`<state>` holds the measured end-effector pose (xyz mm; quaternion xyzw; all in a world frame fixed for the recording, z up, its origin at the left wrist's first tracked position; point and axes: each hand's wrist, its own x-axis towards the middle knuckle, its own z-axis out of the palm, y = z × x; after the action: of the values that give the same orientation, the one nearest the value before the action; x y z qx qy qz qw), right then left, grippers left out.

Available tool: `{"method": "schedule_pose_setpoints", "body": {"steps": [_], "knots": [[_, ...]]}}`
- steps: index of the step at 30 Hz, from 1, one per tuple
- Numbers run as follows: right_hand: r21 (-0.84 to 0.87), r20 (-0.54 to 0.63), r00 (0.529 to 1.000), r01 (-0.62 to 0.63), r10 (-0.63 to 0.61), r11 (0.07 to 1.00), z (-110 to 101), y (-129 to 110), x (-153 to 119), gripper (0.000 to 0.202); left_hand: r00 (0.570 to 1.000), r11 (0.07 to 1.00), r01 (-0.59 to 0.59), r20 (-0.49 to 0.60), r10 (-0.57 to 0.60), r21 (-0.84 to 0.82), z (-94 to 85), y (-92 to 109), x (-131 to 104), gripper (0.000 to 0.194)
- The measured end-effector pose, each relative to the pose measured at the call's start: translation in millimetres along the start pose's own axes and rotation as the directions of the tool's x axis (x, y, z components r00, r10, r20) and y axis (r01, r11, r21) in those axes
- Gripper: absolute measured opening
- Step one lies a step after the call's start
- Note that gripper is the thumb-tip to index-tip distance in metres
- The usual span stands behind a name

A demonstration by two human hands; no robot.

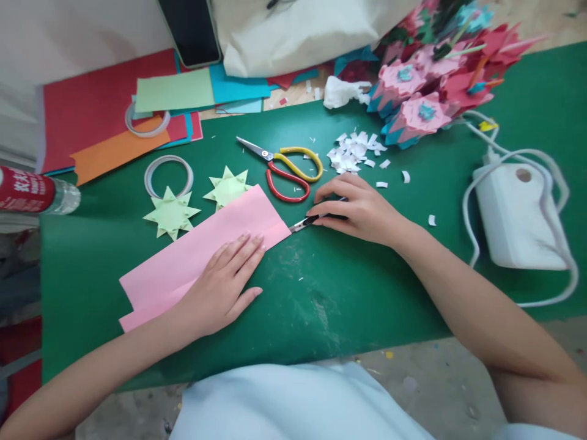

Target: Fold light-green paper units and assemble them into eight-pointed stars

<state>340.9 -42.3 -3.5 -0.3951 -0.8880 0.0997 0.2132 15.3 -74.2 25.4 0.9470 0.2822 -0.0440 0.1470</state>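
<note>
Pink paper lies slanted on the green table, a narrower strip of it showing along its lower edge. Flat on that paper rests my left hand, fingers stretched out. My right hand pinches a slim craft knife, whose metal tip meets the paper's right corner. Just above are scissors with one yellow and one red handle. Two light green paper stars sit above the pink paper, one of them touching its upper edge.
Tape rolls, coloured sheets and a phone are at the upper left; a bottle lies at the left edge. White paper bits and paper flowers are further back. A white box with cable stands right.
</note>
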Motion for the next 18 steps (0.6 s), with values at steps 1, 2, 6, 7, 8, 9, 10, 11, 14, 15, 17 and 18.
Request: {"method": "schedule_pose_setpoints", "body": {"steps": [1,2,6,7,8,9,10,11,14,15,17,18], "knots": [[0.010,-0.003,1.000,-0.001,0.001,1.000,0.3,0.7,-0.1,0.017,1.000,1.000,0.001,0.011,-0.001,0.030,-1.2,0.8,0.1,0.064],[0.019,-0.006,1.000,-0.001,0.001,1.000,0.5,1.2,-0.1,0.017,1.000,0.998,-0.002,0.019,0.001,0.060,-2.8,1.4,0.1,0.065],[0.031,-0.008,1.000,-0.001,0.001,1.000,0.1,1.4,1.1,0.018,1.000,0.987,-0.012,0.024,0.008,0.160,-13.2,3.1,-3.9,0.064],[0.030,-0.009,1.000,0.000,0.001,1.000,-0.2,1.0,1.5,0.018,1.000,0.983,-0.013,0.016,0.010,0.186,-16.3,3.3,-6.1,0.061],[0.028,-0.009,1.000,0.000,0.000,1.000,-0.5,0.6,1.8,0.018,1.000,0.977,-0.013,0.002,0.013,0.213,-19.2,3.1,-8.8,0.058],[0.023,-0.010,1.000,0.000,0.000,1.000,-0.8,0.0,1.9,0.019,1.000,0.971,-0.013,-0.005,0.015,0.239,-21.6,2.4,-11.7,0.055],[0.018,-0.009,1.000,0.001,-0.001,1.000,-1.0,-0.5,1.9,0.019,1.000,0.966,-0.012,-0.010,0.015,0.258,-23.4,0.9,-14.6,0.051],[0.011,-0.009,1.000,0.002,-0.002,1.000,-1.3,-1.0,1.8,0.019,1.000,0.965,-0.010,-0.011,0.014,0.264,-24.5,-1.3,-17.1,0.048],[-0.007,-0.008,1.000,0.005,-0.005,1.000,-1.6,-2.0,1.3,0.019,0.996,0.974,-0.086,0.011,0.086,0.210,-23.4,-12.4,-19.6,0.041],[-0.011,-0.007,1.000,0.007,-0.007,1.000,-1.6,-2.1,1.1,0.019,0.992,0.969,-0.125,0.003,0.128,0.213,-22.0,-16.9,-17.8,0.039],[-0.016,-0.010,1.000,0.011,-0.011,1.000,-1.6,-2.2,1.0,0.019,0.980,0.951,-0.163,-0.070,0.188,0.262,-18.7,-25.4,-10.0,0.030],[-0.016,-0.012,1.000,0.013,-0.013,1.000,-1.6,-2.1,1.0,0.019,0.965,0.937,-0.198,-0.108,0.237,0.287,-16.8,-28.7,-4.3,0.025]]}}
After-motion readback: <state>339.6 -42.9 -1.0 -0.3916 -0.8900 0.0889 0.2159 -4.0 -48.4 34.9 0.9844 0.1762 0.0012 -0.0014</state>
